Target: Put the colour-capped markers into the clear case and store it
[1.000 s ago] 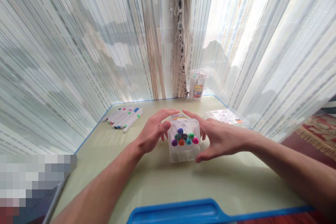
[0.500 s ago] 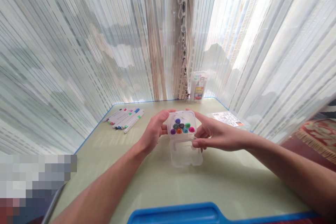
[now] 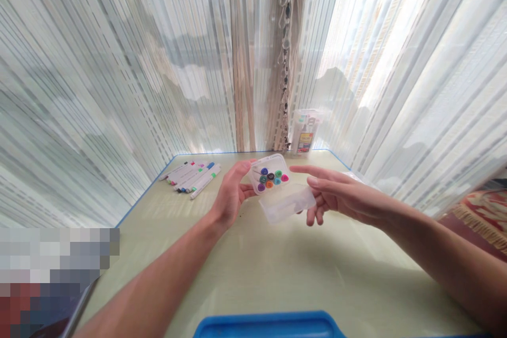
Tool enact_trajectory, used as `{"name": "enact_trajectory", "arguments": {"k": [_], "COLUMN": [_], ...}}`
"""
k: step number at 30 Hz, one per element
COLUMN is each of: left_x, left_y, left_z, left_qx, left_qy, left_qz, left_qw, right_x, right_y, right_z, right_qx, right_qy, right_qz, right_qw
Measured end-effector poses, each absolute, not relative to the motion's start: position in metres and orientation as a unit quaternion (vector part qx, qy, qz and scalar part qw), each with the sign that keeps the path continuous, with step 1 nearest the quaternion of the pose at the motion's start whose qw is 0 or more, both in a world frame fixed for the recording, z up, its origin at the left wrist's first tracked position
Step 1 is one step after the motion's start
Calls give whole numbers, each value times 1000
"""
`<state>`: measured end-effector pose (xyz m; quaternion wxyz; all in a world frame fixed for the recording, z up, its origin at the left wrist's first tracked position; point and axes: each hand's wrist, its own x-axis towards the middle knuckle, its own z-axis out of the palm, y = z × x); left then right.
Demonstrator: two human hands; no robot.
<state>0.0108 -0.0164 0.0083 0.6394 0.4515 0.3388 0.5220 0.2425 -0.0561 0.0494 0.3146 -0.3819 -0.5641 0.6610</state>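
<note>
My left hand grips the left side of a clear plastic marker case, thumb on its upper edge and fingers underneath. Several markers stand inside, their coloured ends facing me: blue, green, black, orange, purple, teal and pink. The see-through lid hangs open from the case's lower edge, toward the right. Beside the lid is my right hand, its fingers spread and nothing held in them. Whether a fingertip behind the lid touches it, I cannot tell.
A pile of white markers lies at the table's back left. Near the curtain stands another clear case with a label. A clear packet is partly behind my right hand. A blue tray edge runs along the front of the table.
My left hand has tilted the marker case, and its lid has swung up and to the right. My right hand has come off the case and spread its fingers.
</note>
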Motion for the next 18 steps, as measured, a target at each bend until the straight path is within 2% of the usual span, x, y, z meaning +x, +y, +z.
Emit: {"name": "enact_trajectory", "arguments": {"k": [4, 13, 18], "left_x": [11, 13, 16], "left_y": [-16, -18, -21], "left_z": [9, 0, -3], "left_qx": [445, 482, 504], "left_qy": [345, 327, 316], "left_qz": [543, 538, 532], "left_qw": [623, 609, 602], "right_x": [245, 236, 237], "right_y": [-56, -50, -43], "right_z": [52, 32, 25], "right_qx": [-361, -430, -435], "right_qy": [-593, -662, -695], "right_qz": [643, 488, 442], "right_qw": [323, 373, 364]}}
